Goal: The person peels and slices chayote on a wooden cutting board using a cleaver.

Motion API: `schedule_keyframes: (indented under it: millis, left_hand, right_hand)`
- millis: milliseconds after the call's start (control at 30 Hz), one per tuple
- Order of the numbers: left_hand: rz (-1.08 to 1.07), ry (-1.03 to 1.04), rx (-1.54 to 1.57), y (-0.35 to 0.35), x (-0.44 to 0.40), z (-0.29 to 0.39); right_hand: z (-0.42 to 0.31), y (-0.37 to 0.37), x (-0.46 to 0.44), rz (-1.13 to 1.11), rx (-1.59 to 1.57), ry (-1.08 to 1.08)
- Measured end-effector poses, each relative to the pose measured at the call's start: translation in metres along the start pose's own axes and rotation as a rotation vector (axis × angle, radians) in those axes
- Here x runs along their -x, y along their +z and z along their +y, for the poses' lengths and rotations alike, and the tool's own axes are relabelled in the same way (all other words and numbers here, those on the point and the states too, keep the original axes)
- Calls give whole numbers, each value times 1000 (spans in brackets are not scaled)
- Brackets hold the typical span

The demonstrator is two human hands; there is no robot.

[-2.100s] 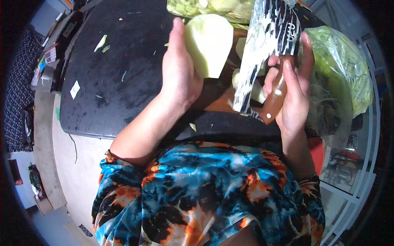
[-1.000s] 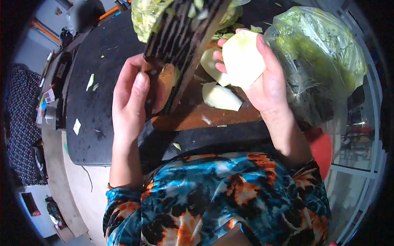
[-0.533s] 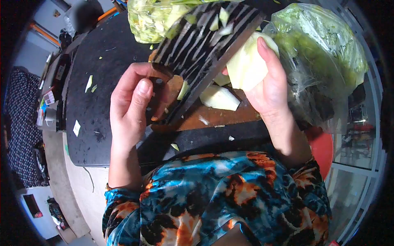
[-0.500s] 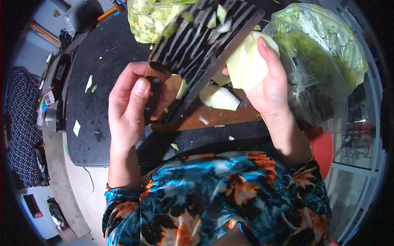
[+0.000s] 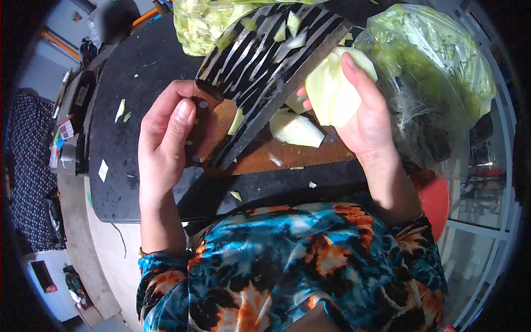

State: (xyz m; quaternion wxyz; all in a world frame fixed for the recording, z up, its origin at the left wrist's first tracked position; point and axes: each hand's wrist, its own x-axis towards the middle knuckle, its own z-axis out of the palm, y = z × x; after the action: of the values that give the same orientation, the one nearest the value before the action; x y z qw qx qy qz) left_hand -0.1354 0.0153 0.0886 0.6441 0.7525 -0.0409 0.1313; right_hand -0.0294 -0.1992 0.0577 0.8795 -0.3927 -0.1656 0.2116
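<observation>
My left hand [image 5: 163, 127] is closed around the handle of a broad cleaver [image 5: 260, 66]. Its blade, striped black and silver, is raised at a slant over a brown wooden cutting board [image 5: 287, 157], with several small vegetable bits stuck to it. My right hand [image 5: 368, 110] grips a smooth, pale green vegetable piece [image 5: 337, 88], its thumb across the near side and fingertips showing past the left edge. The blade's edge is close to that piece; I cannot tell if they touch. Another pale cut piece [image 5: 297, 130] lies on the board below, with one more partly hidden behind it.
A clear bag of cut greens [image 5: 207, 27] stands at the back. To the right a larger plastic bag [image 5: 434, 72] bulges with green vegetables. Scraps [image 5: 120, 110] are scattered over the black table [image 5: 138, 182]. A red round object [image 5: 431, 199] is by my right forearm.
The cleaver and my left hand have shifted slightly left. My right hand has turned the pale piece a little, and more of its fingertips show now.
</observation>
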Motion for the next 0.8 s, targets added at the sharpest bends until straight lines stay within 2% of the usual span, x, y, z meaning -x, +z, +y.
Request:
schedule_keyframes:
  millis: [100,233,467,800]
  left_hand:
    - [-8,9,-33,-1,0,1]
    - [86,19,-146,9,1,1]
    - [37,-51,-54,9,3,-3]
    - [59,-99,-5,23,8,-11]
  right_hand:
    - [1,1,2,13,39,-14]
    - [6,8,6,90,85,-53]
    - [9,7,6,115,145,-68]
    - [20,9,6,195,28,-114]
